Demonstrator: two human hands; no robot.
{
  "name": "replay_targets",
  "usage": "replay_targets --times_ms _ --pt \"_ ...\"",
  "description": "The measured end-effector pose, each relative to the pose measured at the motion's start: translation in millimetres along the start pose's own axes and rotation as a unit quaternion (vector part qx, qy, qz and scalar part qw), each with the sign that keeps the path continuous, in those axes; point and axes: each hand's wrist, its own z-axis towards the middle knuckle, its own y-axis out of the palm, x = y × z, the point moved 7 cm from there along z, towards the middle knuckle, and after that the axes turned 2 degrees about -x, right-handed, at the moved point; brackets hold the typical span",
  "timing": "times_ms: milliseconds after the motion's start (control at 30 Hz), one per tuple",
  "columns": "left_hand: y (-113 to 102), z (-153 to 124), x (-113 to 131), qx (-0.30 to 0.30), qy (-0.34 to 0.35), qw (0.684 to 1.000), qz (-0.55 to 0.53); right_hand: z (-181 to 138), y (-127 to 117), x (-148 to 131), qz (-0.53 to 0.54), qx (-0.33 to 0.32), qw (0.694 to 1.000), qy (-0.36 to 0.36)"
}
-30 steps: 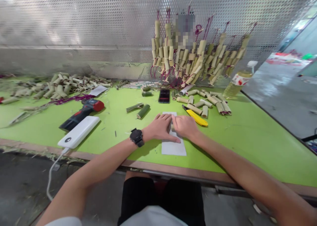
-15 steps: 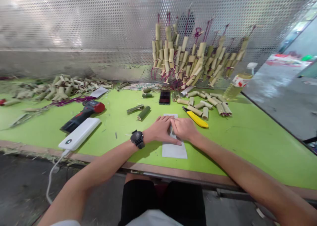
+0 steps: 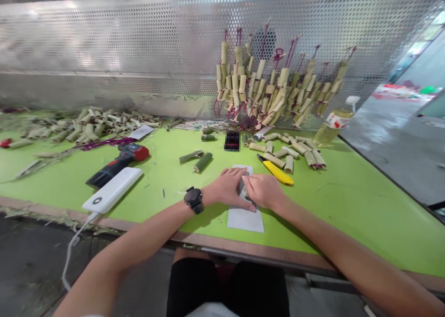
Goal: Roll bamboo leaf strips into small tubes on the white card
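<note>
White sheet (image 3: 245,220) lies beneath the left fingers (image 3: 232,174).

My left hand (image 3: 231,187), palm down, thumb (image 3: 247,206) pointing right, lies beside my curled right hand (image 3: 263,189); forearms (image 3: 149,236) converge from the near side.

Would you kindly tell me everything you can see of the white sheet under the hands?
The white sheet looks like paper: thin, rectangular, longer front to back. It lies flat on the green tabletop, its near end short of the front edge. The left hand spreads over it and the curled right hand overlaps its right side; together they hide much of its middle.
</note>
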Motion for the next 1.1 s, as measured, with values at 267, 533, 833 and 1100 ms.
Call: replay_targets --times_ms 267,533,833,1100 --pt "-5 1 6 0.018 0.025 0.999 0.010 22 1 12 -0.087 -0.001 0.994 0.060" --pt "-1 0 4 -0.002 0.007 1.000 0.009 0 5 2 0.011 0.020 1.000 0.011" --pt "-6 2 8 0.013 0.013 1.000 0.015 26 6 13 -0.093 0.033 0.995 0.032" --pt "-1 1 4 -0.004 0.004 1.000 -0.002 -2 0 -10 -0.039 0.050 0.997 -0.038"
